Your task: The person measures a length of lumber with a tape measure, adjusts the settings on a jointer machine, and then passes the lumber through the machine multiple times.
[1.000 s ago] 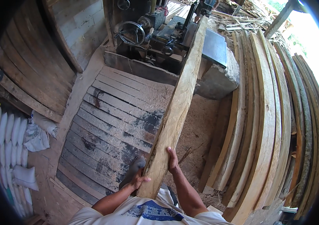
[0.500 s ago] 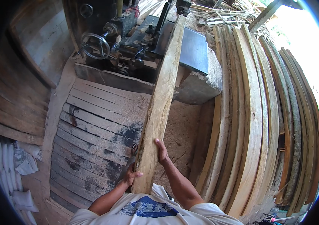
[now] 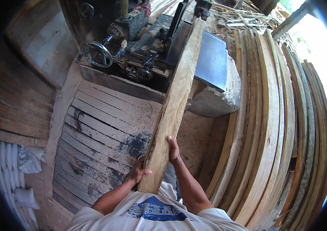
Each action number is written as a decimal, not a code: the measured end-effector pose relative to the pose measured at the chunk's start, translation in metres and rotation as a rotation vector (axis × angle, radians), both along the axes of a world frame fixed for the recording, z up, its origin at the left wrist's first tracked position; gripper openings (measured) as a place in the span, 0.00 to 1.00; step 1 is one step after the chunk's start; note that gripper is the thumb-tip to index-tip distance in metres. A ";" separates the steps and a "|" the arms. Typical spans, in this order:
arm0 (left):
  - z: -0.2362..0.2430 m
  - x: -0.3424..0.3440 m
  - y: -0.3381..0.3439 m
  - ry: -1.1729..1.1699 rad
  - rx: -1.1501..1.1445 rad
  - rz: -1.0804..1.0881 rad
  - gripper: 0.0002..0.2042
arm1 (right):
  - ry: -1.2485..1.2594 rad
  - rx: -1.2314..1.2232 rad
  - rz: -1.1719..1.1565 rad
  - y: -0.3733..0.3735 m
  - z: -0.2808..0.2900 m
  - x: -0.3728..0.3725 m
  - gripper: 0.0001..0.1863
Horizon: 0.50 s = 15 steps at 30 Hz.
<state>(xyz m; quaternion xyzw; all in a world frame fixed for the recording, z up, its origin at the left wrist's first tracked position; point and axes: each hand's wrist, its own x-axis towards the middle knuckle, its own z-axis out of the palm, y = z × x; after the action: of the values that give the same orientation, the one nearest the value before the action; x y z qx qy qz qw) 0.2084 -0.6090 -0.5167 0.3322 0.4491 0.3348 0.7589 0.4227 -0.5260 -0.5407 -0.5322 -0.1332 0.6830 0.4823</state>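
The left hand (image 3: 137, 174) has its fingers wrapped on the near end of the plank (image 3: 175, 104) from the left edge, and the right hand (image 3: 173, 151) presses flat along its right edge; the far end rests up on the saw bench (image 3: 209, 65). Held only at one end, the long plank could twist or slide off sideways toward the stacked boards (image 3: 271, 127). No containers show, only white sacks (image 3: 7, 161) by the left wall.

Left hand (image 3: 138, 174): fingers hidden under the plank (image 3: 175, 104); thumb alone shows.
Right hand (image 3: 173, 151): palm concealed against the plank's edge.
Plank's far end: lost among the sawing machine (image 3: 144, 46) parts.
Stacked boards (image 3: 271, 134): lower ends cut off by the picture's rim.
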 end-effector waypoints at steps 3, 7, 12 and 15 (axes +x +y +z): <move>-0.018 0.014 0.026 -0.002 0.013 -0.002 0.42 | 0.006 0.015 -0.021 0.031 -0.001 0.010 0.42; -0.018 0.031 0.058 -0.080 -0.047 0.000 0.44 | -0.036 -0.005 -0.020 0.065 -0.001 0.024 0.42; -0.025 0.048 0.099 -0.023 -0.015 0.029 0.46 | 0.026 0.032 -0.001 0.108 -0.010 0.048 0.37; 0.000 0.058 0.136 -0.060 -0.077 0.029 0.47 | 0.045 0.013 0.031 0.141 -0.013 0.059 0.38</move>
<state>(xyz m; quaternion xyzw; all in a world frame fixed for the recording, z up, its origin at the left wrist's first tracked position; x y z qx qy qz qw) 0.2668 -0.4730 -0.5169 0.2861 0.4436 0.3379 0.7793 0.4818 -0.3850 -0.5533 -0.5113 -0.1350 0.7012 0.4782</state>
